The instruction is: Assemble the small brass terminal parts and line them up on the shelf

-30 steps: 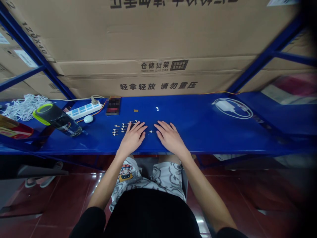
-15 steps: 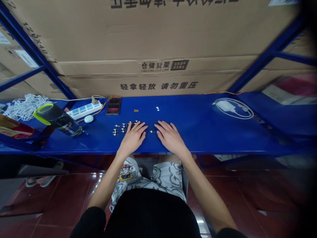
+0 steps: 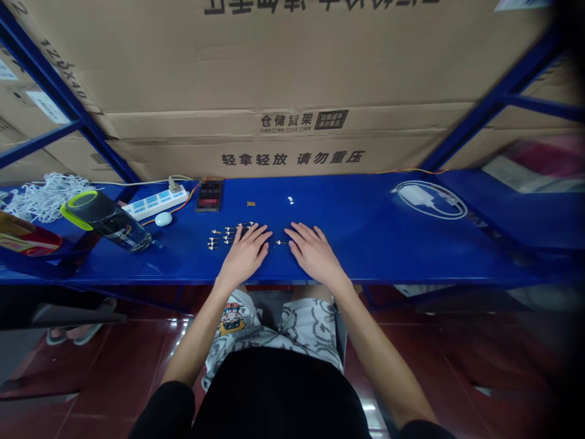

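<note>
Both bare hands lie flat and open, palms down, gripping nothing on the blue steel shelf (image 3: 379, 244). The left hand (image 3: 244, 256) reaches the rows of small pin-like parts (image 3: 226, 235); one such part (image 3: 280, 242) lies just beside the right hand (image 3: 315, 255). Farther left stand a water bottle (image 3: 107, 221) and a power strip (image 3: 155, 204).
</note>
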Action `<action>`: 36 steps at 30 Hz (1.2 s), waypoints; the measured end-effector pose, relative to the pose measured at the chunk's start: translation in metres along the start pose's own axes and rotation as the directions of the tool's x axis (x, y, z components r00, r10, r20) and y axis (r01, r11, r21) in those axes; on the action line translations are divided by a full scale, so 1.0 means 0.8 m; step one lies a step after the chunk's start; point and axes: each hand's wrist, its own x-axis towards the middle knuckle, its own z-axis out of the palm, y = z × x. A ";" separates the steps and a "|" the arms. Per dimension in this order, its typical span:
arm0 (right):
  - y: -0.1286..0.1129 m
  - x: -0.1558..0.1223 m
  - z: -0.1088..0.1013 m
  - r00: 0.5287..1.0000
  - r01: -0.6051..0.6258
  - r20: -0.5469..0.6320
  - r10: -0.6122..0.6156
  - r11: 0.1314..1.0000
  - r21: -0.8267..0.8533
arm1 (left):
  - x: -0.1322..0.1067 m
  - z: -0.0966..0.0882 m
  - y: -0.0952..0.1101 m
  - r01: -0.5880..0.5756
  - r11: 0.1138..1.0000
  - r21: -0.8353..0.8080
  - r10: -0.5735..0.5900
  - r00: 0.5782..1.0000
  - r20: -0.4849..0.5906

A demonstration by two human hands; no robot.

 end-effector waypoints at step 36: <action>-0.016 0.165 0.013 0.985 0.147 0.095 -0.147 0.989 0.010 | 0.001 0.003 -0.004 -0.092 0.989 -0.112 0.077 0.988 -0.137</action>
